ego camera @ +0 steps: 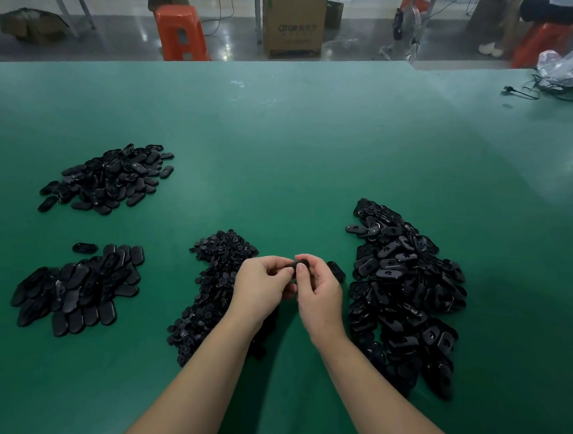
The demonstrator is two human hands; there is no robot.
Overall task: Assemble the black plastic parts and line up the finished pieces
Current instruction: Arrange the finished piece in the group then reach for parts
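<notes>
A: What is held by the hands?

B: A small black plastic part is pinched between the two hands, above the green desk. The fingers of the left hand are curled round its left side, and the thumb and fingers of the right hand are closed on its right side. Most of the part is hidden by the fingers, so its shape cannot be told.

A: And where are the other parts found?

B: Four heaps are spread on the desk. A heap of small round pieces is seen just under and left of the left hand. A large heap of oval shells with holes is laid to the right of the right hand, and a single oval piece is seen between that heap and the right hand. A heap of smooth oval covers is placed at the near left, and a further heap of oval pieces lies beyond it.

A: What is seen past the desk?

B: An orange stool and a cardboard box are stood on the floor.
</notes>
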